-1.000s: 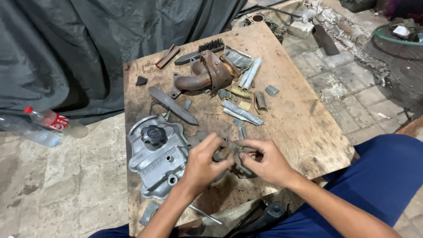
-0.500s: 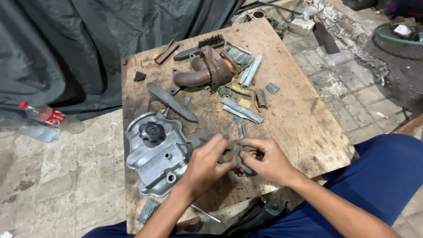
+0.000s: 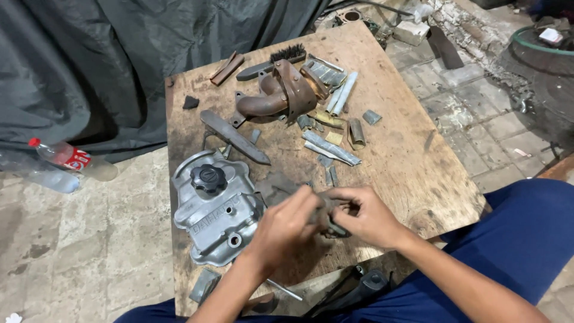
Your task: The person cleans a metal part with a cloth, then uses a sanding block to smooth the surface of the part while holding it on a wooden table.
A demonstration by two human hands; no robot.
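A person in blue trousers sits at the near edge of a worn wooden board (image 3: pixel 406 161), both hands meeting over its front portion. The left hand (image 3: pixel 286 230) and the right hand (image 3: pixel 371 218) are each closed around a small dark metal part (image 3: pixel 327 210), held between them just above the board; the fingers hide most of it, so its exact shape cannot be made out. Just to the left of the hands lies a silver engine valve cover (image 3: pixel 215 215) with a black round cap (image 3: pixel 208 178) on top. Beyond it rests a long grey metal bar (image 3: pixel 233 136), and farther back a rusty curved pipe fitting (image 3: pixel 278 96) sits beside a black-bristled brush (image 3: pixel 272 61). Flat grey metal strips (image 3: pixel 330 147) are scattered across the board's middle. A clear plastic bottle with a red cap (image 3: pixel 69 160) lies on the concrete floor to the left, near a dark tarpaulin (image 3: pixel 119 60).
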